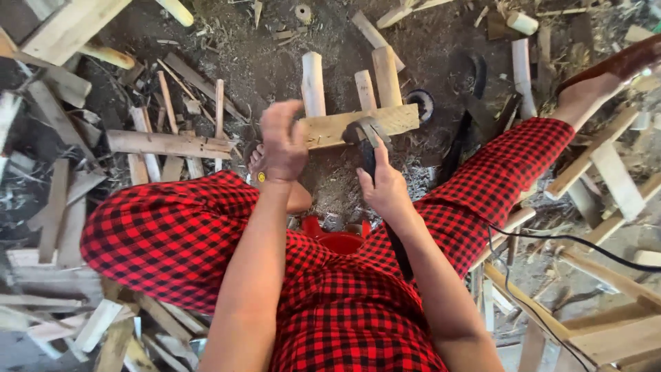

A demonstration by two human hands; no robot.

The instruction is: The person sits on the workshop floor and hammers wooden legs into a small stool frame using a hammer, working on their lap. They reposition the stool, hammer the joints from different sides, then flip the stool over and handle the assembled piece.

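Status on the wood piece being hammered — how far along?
Done: three short slats already sit against the crosspiece. In hand: right hand grips a hammer at the crosspiece; left hand is raised beside it. Left: loose wood pieces lie around.

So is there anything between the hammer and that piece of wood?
No, nothing visible. The right hand holds the hammer with its head right at the wooden piece. The left hand is raised beside it, off to the left.
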